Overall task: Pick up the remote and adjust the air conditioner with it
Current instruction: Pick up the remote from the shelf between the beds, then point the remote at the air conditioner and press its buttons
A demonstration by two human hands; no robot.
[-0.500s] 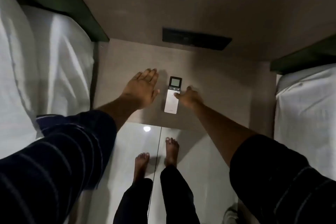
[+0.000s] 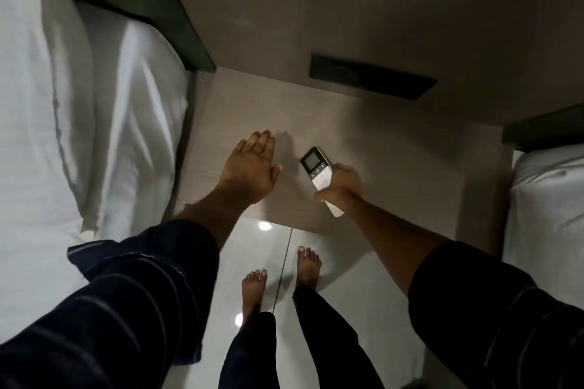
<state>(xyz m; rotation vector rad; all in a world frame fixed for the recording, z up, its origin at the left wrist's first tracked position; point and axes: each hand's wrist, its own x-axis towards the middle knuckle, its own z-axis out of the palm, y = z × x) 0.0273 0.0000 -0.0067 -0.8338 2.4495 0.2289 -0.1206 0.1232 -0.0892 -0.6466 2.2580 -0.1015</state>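
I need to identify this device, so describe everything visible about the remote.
The remote is a slim white bar, apparently plastic, with a dark-framed grey screen at its far end and small buttons just below. The right hand wraps its middle in a closed grip, holding it tilted, screen toward the upper left, above the wooden nightstand.

Dim warm light, two bright glare spots on glossy floor point(image 2: 347, 309) at lower centre, soft blur, wide-angle bending at edges

Nothing truly legible here: the remote point(image 2: 317, 172) shows a grey screen too small to read, with only a power symbol and a plus sign on its buttons below.
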